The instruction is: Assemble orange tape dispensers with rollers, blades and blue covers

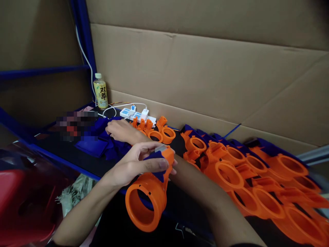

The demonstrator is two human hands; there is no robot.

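Observation:
My left hand (138, 161) is closed around an orange plastic part with a wide round ring (146, 202), its thumb pressed on a dark blue piece (158, 173) set against the orange body. A small translucent bit (160, 148) shows at the top of that part. Crossing behind it, my right arm reaches to the left. My right hand (119, 130) is at a pile of dark blue plastic pieces (117, 149), fingers curled down among them. Whatever its fingertips grip is hidden. A flat blue piece (91, 146) lies beside the pile.
Many orange ring parts (228, 175), some with blue pieces, cover the right side of the table. At the back stand a power strip (138, 115) with plugs and a yellow-labelled bottle (101, 91). A red plastic chair (23, 206) is at lower left; cardboard (205, 79) walls the back.

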